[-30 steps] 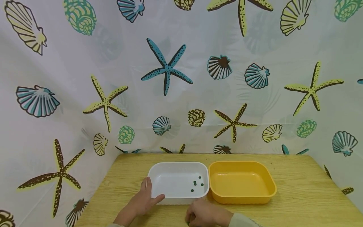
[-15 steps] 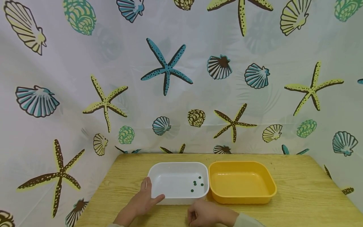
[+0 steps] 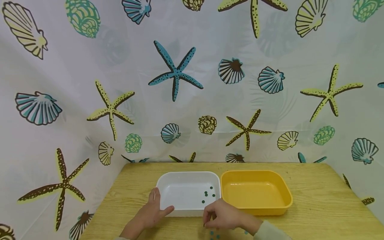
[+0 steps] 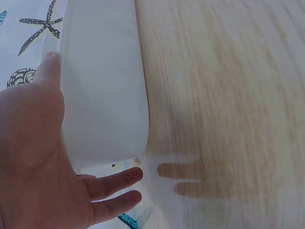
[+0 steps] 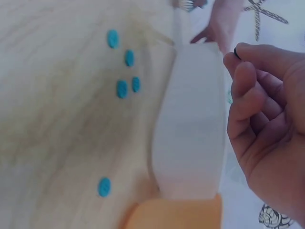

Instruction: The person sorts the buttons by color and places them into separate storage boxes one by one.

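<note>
My left hand [image 3: 148,213] rests at the front left corner of a white plastic tray [image 3: 177,190]. The left wrist view shows its thumb along the tray's rim and straight fingers [image 4: 116,183] near the end wall. My right hand [image 3: 223,215] is raised just in front of the tray's front right corner. Its thumb and forefinger pinch a small dark button [image 5: 236,53], seen edge-on and mostly covered. Inside the tray, towards the right, lie several dark green buttons [image 3: 214,195]. Several blue buttons [image 5: 122,89] lie on the table in front, partly cut off in the head view.
A yellow-orange tray [image 3: 255,211] stands against the white tray's right side, with nothing visible inside. Both sit on a wood-grain table [image 3: 318,200]. A white curtain [image 3: 204,100] with printed starfish and shells encloses the back and sides.
My right hand has risen from the table's front and moved slightly right and towards the trays. Blue buttons now show beneath it. The left hand stays in place.
</note>
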### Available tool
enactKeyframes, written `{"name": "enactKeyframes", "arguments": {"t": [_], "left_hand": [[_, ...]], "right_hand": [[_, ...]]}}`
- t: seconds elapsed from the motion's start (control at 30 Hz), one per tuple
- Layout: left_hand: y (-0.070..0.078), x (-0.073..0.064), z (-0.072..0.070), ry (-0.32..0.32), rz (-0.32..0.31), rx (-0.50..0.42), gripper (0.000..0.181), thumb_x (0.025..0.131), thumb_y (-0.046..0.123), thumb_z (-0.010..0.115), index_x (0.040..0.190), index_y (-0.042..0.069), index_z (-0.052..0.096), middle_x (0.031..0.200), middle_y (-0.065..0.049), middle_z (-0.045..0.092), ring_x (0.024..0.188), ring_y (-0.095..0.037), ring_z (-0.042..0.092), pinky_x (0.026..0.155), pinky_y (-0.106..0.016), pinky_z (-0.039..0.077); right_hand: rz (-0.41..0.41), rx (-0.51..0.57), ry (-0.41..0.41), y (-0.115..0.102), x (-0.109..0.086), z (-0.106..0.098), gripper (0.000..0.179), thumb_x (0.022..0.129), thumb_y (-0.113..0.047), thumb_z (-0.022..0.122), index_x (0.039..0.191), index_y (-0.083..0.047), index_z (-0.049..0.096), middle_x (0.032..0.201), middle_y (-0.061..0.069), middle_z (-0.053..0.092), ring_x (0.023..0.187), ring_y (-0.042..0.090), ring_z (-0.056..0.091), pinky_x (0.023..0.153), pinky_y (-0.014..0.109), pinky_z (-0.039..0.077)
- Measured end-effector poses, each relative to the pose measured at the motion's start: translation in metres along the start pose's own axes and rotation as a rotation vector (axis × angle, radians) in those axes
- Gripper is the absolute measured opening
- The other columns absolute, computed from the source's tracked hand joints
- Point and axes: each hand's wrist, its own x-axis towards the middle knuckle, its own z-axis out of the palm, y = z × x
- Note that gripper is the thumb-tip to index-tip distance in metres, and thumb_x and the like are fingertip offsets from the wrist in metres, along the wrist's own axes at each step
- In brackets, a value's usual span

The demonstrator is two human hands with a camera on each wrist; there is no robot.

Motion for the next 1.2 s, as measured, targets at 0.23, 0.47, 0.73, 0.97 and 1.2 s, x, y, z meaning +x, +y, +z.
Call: {"name": "enactKeyframes", "arguments": {"t": [0.23,0.47,0.73,0.97,1.2], "left_hand": [[0.000,0.000,-0.001,0.000,0.006,-0.006,0.109,0.087,0.059,0.055,0.142,-0.019,0.002,0.148,-0.035,0.006,0.096,-0.037,0.058,0.080,-0.049,0.048],[-0.001,-0.002,0.000,0.002,0.014,-0.010,0.107,0.088,0.058,0.055,0.142,-0.018,0.002,0.148,-0.035,0.005,0.095,-0.036,0.059,0.080,-0.048,0.049],[-0.002,-0.001,0.001,0.007,0.031,-0.015,0.106,0.089,0.057,0.054,0.142,-0.018,0.002,0.149,-0.035,0.004,0.096,-0.037,0.058,0.080,-0.049,0.048],[-0.002,-0.001,0.000,0.006,0.031,-0.017,0.107,0.088,0.059,0.054,0.143,-0.018,0.002,0.149,-0.034,0.004,0.096,-0.037,0.059,0.079,-0.048,0.049],[-0.002,-0.002,-0.001,0.001,0.022,-0.022,0.108,0.088,0.059,0.054,0.143,-0.017,0.001,0.149,-0.034,0.004,0.096,-0.037,0.059,0.080,-0.049,0.048]], "right_hand": [[0.106,0.056,0.076,-0.008,-0.001,-0.019,0.004,0.085,-0.010,0.071,0.082,-0.008,0.069,0.074,-0.006,0.065,0.055,0.006,0.054,0.051,0.023,0.049],[0.166,0.041,0.138,-0.008,0.001,-0.033,0.004,0.084,-0.009,0.072,0.083,-0.009,0.068,0.075,-0.005,0.066,0.061,0.009,0.055,0.054,0.021,0.046],[0.156,0.006,0.187,0.003,0.007,-0.042,0.005,0.083,-0.008,0.072,0.084,-0.007,0.067,0.078,-0.004,0.065,0.068,0.012,0.055,0.060,0.022,0.046],[0.168,0.025,0.200,0.009,0.013,-0.048,0.006,0.083,-0.005,0.071,0.084,-0.007,0.066,0.080,-0.002,0.065,0.072,0.013,0.058,0.064,0.024,0.049],[0.195,0.026,0.190,0.013,0.021,-0.051,0.007,0.082,-0.005,0.072,0.084,-0.009,0.066,0.079,-0.002,0.064,0.071,0.013,0.056,0.064,0.025,0.049]]}}
